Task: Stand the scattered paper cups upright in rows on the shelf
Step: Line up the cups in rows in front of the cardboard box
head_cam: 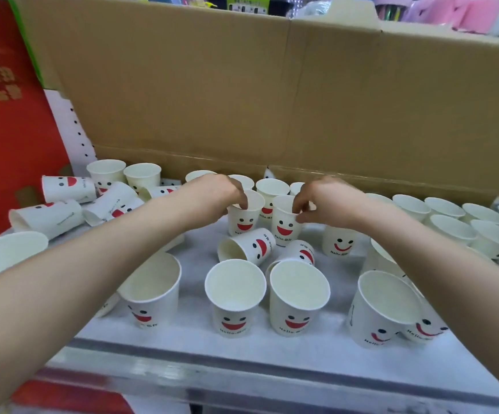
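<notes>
White paper cups with red smiley faces cover the white shelf [194, 333]. My left hand [212, 195] pinches the rim of an upright cup [243, 218] at mid-shelf. Beside it, my right hand [322, 201] pinches the rim of another upright cup [285, 224]. Just in front of them a cup [246, 246] lies on its side, and a second tipped cup [300, 252] leans next to it. Three cups [236, 297] stand upright along the front. Several more lie toppled at the left [48, 218].
A tall cardboard wall [272, 100] closes off the back of the shelf. A red box [6, 130] stands at the left. Upright cups in rows [463, 225] fill the right side. The shelf's metal front edge [242, 375] runs across the bottom.
</notes>
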`<state>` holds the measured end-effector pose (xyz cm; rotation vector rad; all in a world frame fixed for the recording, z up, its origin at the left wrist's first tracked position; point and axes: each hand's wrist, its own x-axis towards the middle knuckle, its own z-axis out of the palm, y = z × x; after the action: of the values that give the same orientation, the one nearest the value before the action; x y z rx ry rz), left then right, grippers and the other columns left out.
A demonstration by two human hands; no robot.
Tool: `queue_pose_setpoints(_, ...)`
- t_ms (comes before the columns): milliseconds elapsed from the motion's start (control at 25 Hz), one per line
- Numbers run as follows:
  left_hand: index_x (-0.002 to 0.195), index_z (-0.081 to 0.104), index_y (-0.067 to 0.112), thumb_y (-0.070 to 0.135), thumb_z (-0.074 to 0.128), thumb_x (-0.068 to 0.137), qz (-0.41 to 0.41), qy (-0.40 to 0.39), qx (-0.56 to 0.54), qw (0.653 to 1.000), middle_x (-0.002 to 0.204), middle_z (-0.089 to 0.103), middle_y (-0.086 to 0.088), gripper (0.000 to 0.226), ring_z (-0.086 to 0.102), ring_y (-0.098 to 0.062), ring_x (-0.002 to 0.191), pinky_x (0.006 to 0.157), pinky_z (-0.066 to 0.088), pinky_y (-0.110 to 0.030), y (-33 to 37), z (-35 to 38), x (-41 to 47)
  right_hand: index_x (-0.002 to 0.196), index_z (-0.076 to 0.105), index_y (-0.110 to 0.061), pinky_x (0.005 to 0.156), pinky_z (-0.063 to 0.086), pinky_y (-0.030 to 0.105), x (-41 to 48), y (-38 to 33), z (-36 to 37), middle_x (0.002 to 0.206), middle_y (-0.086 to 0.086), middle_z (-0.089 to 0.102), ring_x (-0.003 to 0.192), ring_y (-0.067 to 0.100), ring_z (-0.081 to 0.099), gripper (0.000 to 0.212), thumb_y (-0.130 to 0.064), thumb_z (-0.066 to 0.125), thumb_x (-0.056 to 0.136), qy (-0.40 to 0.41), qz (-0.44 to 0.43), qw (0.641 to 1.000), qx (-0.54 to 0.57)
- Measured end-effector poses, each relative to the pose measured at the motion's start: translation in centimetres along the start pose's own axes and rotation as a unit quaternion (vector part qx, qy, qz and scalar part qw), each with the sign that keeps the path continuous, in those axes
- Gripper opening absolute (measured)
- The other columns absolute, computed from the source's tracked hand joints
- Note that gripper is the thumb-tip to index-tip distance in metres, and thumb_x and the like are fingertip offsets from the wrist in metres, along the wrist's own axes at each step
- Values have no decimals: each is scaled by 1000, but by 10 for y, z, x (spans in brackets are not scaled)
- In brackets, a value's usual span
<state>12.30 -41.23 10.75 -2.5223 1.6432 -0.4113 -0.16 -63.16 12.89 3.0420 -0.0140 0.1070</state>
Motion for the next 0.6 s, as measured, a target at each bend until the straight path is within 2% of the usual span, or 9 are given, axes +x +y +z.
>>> queue_pose_setpoints(80, 118, 63, 33, -4, 56, 78, 32, -3, -43, 999, 126, 57, 13, 55, 56, -14, 109, 76, 47, -23, 7, -13, -7, 108, 69, -30, 77, 50, 34, -10, -1, -5, 99, -8, 67, 90, 17, 57, 25, -31, 73, 83, 35, -3, 999, 10)
queue_pose_setpoints(160, 119, 61, 36, 3, 61, 80, 61, -49, -99, 992, 125, 55, 15, 51, 53, -10, 109, 78, 46, -22, 17, -26, -15, 101, 71, -32, 74, 49, 32, -24, -5, -14, 94, -13, 68, 85, 12, 57, 20, -34, 74, 81, 52, -15, 997, 55)
queue_pose_setpoints(240, 119, 61, 37, 12, 69, 81, 82, -104, -128, 983, 120, 58, 15, 46, 53, -9, 106, 84, 47, -28, 24, -30, -19, 88, 73, -34, 70, 50, 30, -41, -16, -22, 85, -18, 69, 79, 6, 60, 12, -41, 74, 79, 6, -18, 993, 114)
queue_pose_setpoints(320, 115, 64, 37, 18, 73, 80, 90, -136, -122, 979, 113, 60, 12, 41, 55, -9, 100, 83, 49, -29, 28, -25, -16, 86, 74, -35, 66, 50, 25, -54, -28, -24, 81, -21, 69, 73, 0, 60, 17, -49, 73, 77, -73, -4, 987, 141)
queue_pose_setpoints(400, 111, 66, 36, 20, 74, 79, 80, -130, -122, 981, 110, 62, 10, 37, 57, -9, 97, 82, 50, -30, 30, -21, -12, 90, 73, -35, 63, 50, 23, -59, -33, -22, 82, -21, 69, 69, -2, 59, 22, -53, 72, 77, -117, 2, 984, 134)
queue_pose_setpoints(520, 110, 68, 36, 22, 71, 83, 57, -87, -129, 986, 109, 65, 13, 31, 59, -5, 91, 78, 50, -24, 31, -22, -9, 95, 72, -33, 60, 49, 19, -59, -33, -21, 86, -18, 68, 64, -4, 58, 28, -54, 71, 77, -125, 14, 984, 127)
queue_pose_setpoints(600, 110, 69, 35, 24, 66, 87, 43, -45, -114, 991, 106, 67, 14, 26, 55, -2, 84, 72, 43, -20, 33, -23, -9, 96, 72, -31, 60, 48, 19, -58, -32, -20, 86, -16, 69, 57, -6, 56, 24, -47, 71, 78, -117, 26, 986, 112)
